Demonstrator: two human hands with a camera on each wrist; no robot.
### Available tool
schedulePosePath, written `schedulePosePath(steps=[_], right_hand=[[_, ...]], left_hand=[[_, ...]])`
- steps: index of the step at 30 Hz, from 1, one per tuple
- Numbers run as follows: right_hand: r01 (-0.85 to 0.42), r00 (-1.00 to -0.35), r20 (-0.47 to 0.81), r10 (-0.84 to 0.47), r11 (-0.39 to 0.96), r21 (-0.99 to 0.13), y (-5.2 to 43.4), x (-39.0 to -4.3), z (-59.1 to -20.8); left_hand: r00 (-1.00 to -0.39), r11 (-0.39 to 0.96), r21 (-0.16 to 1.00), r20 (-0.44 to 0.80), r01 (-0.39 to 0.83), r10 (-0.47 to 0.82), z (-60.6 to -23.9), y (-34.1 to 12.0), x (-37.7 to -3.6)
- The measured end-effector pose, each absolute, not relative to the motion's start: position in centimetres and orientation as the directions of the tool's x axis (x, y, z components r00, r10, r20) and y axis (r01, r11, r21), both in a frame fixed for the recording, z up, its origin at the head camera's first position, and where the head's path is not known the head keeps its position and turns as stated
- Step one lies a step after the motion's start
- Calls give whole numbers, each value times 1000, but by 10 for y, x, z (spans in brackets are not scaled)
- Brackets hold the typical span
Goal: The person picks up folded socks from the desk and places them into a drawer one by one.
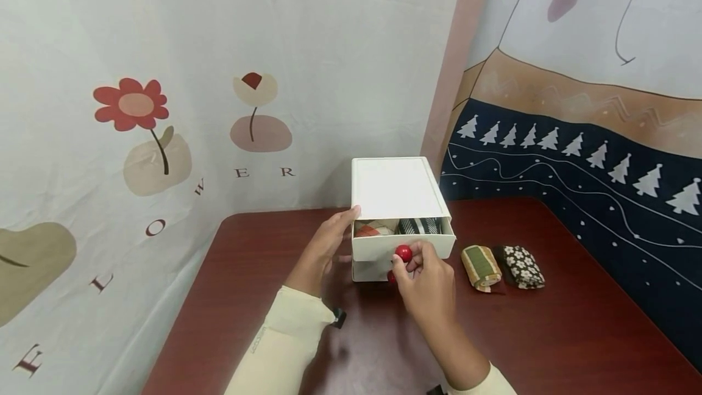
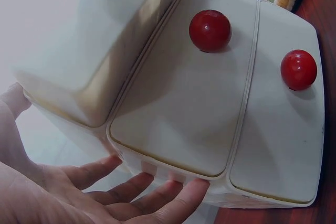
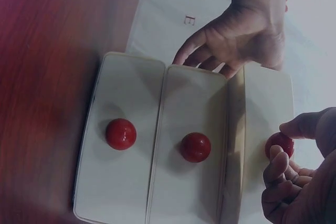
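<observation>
Red and glossy, the knob [image 1: 403, 253] of the top drawer [image 1: 403, 245] is pinched by the right hand [image 1: 425, 282]. The left hand [image 1: 323, 249], fingers straight, braces the side of the white box [image 1: 395, 191] on the table [image 1: 548, 334]. Light, stiff plastic, it probably slides easily; the knob is the natural hold. Folded cloths [image 1: 397, 227] lie inside; two rolls [image 1: 501, 267] sit just right.

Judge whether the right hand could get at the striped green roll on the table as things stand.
Probably yes. The right hand pinches the top drawer's red knob, and the green striped roll lies just beside it on bare table, nothing between; it must release the knob first.
</observation>
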State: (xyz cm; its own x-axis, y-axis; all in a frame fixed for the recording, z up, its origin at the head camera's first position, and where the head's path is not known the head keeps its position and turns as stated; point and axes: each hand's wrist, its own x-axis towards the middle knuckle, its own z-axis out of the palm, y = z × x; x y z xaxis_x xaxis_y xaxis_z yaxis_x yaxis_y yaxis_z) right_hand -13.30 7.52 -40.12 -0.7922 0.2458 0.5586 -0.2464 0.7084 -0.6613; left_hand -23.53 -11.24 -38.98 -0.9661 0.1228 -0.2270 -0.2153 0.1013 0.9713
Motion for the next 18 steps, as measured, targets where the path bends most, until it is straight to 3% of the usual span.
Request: schedulePosePath(steps=[18], right_hand=[[-208,-830,503,240,704,-679,74,-162,-396]], left_hand=[[-970,82,976,-212,-204,119,-391,-116,-235]])
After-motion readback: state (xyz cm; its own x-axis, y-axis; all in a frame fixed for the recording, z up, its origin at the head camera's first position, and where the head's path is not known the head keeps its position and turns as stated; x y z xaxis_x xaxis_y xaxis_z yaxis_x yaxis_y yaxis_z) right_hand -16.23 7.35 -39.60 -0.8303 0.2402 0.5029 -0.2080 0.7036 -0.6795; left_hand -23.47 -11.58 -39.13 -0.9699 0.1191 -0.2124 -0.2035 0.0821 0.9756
